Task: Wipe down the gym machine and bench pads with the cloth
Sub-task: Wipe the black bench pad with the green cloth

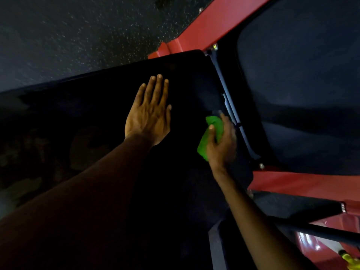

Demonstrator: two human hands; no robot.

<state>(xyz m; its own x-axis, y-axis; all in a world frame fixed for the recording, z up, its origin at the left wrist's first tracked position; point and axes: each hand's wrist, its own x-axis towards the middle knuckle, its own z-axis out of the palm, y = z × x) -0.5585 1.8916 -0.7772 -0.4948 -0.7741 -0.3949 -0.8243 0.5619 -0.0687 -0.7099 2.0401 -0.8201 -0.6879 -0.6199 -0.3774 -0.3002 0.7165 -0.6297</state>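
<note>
A black bench pad (101, 98) fills the middle of the view. My left hand (150, 114) lies flat on it, palm down, fingers together and straight. To its right my right hand (222, 145) grips a bunched green cloth (213, 126) against the pad's right edge, beside the dark gap and metal bracket. A second dark pad (303, 75) sits on the right beyond the gap, framed by the machine's red steel beams (214, 22).
Dark speckled rubber floor (68, 36) lies beyond the pad at the top left. A red beam (303, 184) crosses at the lower right, with a black bar (311, 228) below it. A yellow-green object (348, 260) shows at the bottom right corner.
</note>
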